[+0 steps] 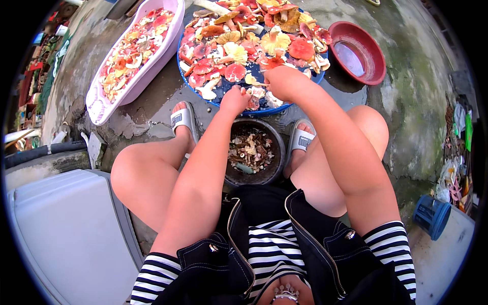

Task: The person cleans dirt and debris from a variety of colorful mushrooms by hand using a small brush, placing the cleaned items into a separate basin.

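my left hand (235, 100) at twelve o'clock and right hand (282, 82) toward one both have fingers curled in; i can't tell what they grip. mushrooms (235, 72) fill the blue tray (277, 109) at twelve: probably light, soft, brittle, best pinched by the stem.

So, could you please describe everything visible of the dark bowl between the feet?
The dark bowl is round, perhaps plastic. It sits upright on the ground between the sandals, just this side of the blue tray. Brown and pale scraps cover its bottom, with one greyish-green piece at the near side. Whether tray or sandals touch it, I cannot tell.
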`<state>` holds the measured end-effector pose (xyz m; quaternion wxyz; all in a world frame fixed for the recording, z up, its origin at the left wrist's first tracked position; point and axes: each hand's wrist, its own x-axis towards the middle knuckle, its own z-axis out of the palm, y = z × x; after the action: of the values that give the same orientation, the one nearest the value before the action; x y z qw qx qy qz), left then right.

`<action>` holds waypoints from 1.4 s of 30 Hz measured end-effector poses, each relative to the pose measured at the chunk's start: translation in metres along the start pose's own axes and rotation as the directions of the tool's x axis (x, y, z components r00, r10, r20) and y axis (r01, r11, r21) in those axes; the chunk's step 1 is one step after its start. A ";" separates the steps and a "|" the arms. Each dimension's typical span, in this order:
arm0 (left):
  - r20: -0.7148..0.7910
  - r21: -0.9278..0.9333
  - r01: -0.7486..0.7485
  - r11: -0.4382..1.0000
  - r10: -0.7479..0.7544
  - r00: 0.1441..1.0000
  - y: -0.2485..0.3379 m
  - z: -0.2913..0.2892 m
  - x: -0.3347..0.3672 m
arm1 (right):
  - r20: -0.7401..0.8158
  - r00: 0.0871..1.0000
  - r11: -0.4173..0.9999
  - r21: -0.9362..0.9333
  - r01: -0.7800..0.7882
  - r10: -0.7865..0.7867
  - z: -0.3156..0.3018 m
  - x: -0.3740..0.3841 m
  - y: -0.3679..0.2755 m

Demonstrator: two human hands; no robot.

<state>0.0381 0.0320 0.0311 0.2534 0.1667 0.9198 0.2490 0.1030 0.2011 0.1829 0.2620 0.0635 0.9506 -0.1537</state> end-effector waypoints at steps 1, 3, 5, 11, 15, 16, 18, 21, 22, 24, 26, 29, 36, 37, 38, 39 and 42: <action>-0.043 -0.062 0.009 0.998 -0.012 0.999 -0.007 0.000 0.004 | 0.006 0.999 0.999 -0.003 -0.040 0.040 0.010 0.000 -0.006; -0.129 -0.180 0.025 0.983 -0.049 0.990 -0.024 0.000 0.016 | -0.056 0.994 0.992 0.085 -0.093 0.098 0.033 -0.002 -0.020; -0.044 -0.499 0.027 0.866 -0.057 0.997 -0.032 -0.007 0.020 | -0.130 0.986 0.975 0.207 -0.077 0.106 0.062 0.007 -0.032; 0.053 -0.680 0.128 0.722 -0.126 0.991 -0.010 -0.006 0.006 | -0.314 0.908 0.915 0.375 -0.151 0.278 0.134 0.029 -0.020; 0.060 -0.680 0.022 0.733 0.026 0.998 -0.027 -0.013 0.009 | -0.377 0.887 0.893 0.444 -0.080 0.267 0.136 0.037 -0.034; 0.098 -0.698 0.061 0.713 0.011 0.995 -0.024 -0.012 0.009 | -0.374 0.886 0.891 0.445 -0.090 0.276 0.136 0.041 -0.029; 0.067 -0.759 0.071 0.647 -0.030 0.997 -0.019 -0.010 0.010 | -0.363 0.903 0.891 0.451 -0.047 0.231 0.136 0.042 -0.031; 0.188 -0.800 0.146 0.582 0.012 0.982 -0.024 -0.018 0.011 | -0.360 0.909 0.862 0.506 0.000 0.212 0.134 0.047 -0.039; 0.257 -0.805 0.184 0.564 0.051 0.965 -0.021 -0.018 0.010 | -0.382 0.889 0.863 0.505 -0.029 0.253 0.136 0.048 -0.037; 0.240 -0.830 0.175 0.529 0.056 0.969 -0.014 -0.013 0.008 | -0.341 0.886 0.850 0.516 -0.103 0.314 0.136 0.049 -0.035; 0.222 -0.861 0.178 0.476 0.038 0.974 -0.013 -0.012 0.007 | -0.334 0.909 0.840 0.541 -0.032 0.250 0.134 0.050 -0.043; 0.173 -0.931 0.171 0.322 -0.025 0.985 -0.026 -0.016 0.015 | -0.321 0.908 0.802 0.597 -0.028 0.270 0.129 0.054 -0.047; 0.285 -0.908 0.294 0.297 -0.073 0.956 -0.012 -0.031 0.008 | -0.219 0.934 0.780 0.619 -0.092 0.283 0.130 0.050 -0.047; 0.286 -0.926 0.294 0.239 -0.068 0.956 -0.008 -0.032 0.005 | -0.258 0.916 0.786 0.611 -0.092 0.308 0.131 0.052 -0.042; 0.277 -0.930 0.269 0.252 -0.001 0.961 -0.005 -0.030 0.002 | -0.296 0.896 0.792 0.604 -0.093 0.332 0.134 0.054 -0.036; 0.268 -0.933 0.242 0.267 0.063 0.961 -0.005 -0.029 -0.002 | -0.335 0.874 0.796 0.598 -0.093 0.353 0.136 0.055 -0.034; 0.214 -0.940 0.149 0.307 0.192 0.958 -0.005 -0.018 -0.004 | -0.362 0.866 0.779 0.625 -0.049 0.345 0.138 0.056 -0.030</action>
<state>0.0308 0.0193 0.0430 0.4294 0.0318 0.5460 0.7187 0.1153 0.1302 0.0487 0.0123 0.2791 0.8748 -0.3959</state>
